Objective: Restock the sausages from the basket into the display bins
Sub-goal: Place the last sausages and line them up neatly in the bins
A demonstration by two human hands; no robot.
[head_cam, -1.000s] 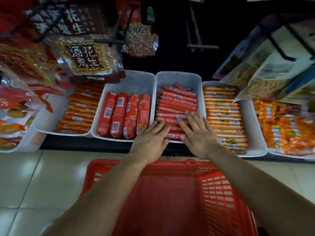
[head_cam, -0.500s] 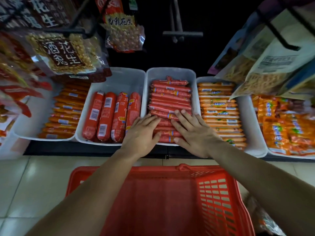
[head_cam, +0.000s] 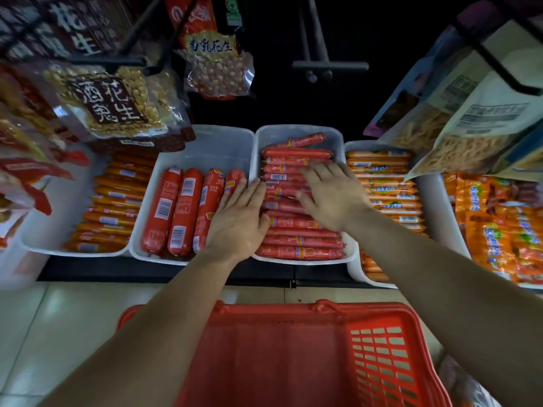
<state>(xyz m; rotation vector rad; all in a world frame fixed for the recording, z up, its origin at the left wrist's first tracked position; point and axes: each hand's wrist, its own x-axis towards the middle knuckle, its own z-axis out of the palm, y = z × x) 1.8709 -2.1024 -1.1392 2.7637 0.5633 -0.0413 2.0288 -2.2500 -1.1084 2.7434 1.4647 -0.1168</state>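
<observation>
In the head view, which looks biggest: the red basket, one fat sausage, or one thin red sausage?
1. Basket, though it is nearest the camera, which enlarges it.
2. Fat sausage.
3. Thin red sausage, similar in length but far slimmer.

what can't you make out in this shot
Head view only:
- Basket interior: arms and the bottom edge cut it off, so whether any sausages remain is unclear.
- Fourth fat sausage: mostly under the left hand.
- Thin sausages in the middle bin: partly under the right hand.
- Sausage label print: too small to read.
</observation>
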